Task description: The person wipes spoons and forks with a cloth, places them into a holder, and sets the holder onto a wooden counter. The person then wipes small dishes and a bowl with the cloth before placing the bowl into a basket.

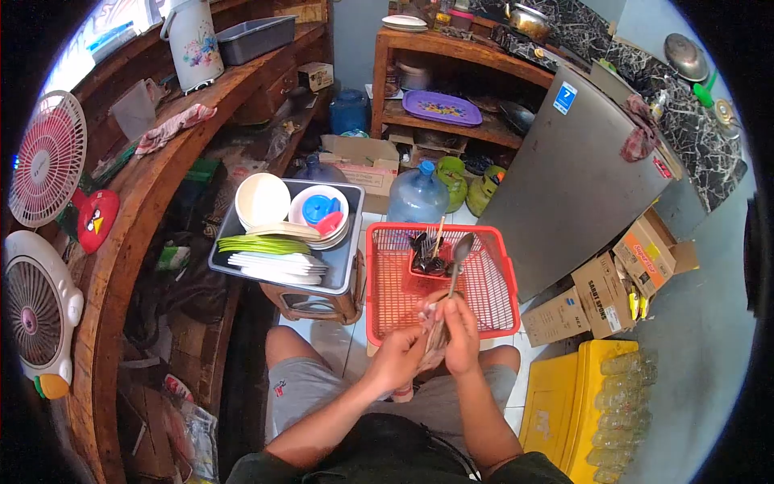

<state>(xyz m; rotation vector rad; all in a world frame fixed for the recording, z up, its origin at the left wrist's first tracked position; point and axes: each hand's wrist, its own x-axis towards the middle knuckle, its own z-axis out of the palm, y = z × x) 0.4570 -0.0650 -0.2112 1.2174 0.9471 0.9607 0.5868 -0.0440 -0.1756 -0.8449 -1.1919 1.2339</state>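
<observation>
A metal spoon (458, 260) points up and away from me, its bowl above the red plastic basket (387, 298). My right hand (461, 337) is closed around the spoon's lower handle. My left hand (397, 359) is closed on a crumpled pinkish-grey cloth (434, 355), which lies between both hands against the handle. Fingers hide part of the cloth and the handle's end. Inside the basket stands a small red holder (423, 282) with dark-handled utensils and thin wooden sticks in it. Both hands are just above the basket's near rim.
Left of the basket, a grey tub (352, 270) on a stool holds stacked white and green plates, bowls and a blue lid (320, 210). A water jug (418, 196) stands behind the basket. A fridge (556, 177), cardboard boxes (601, 290) and a yellow crate (556, 403) flank the right.
</observation>
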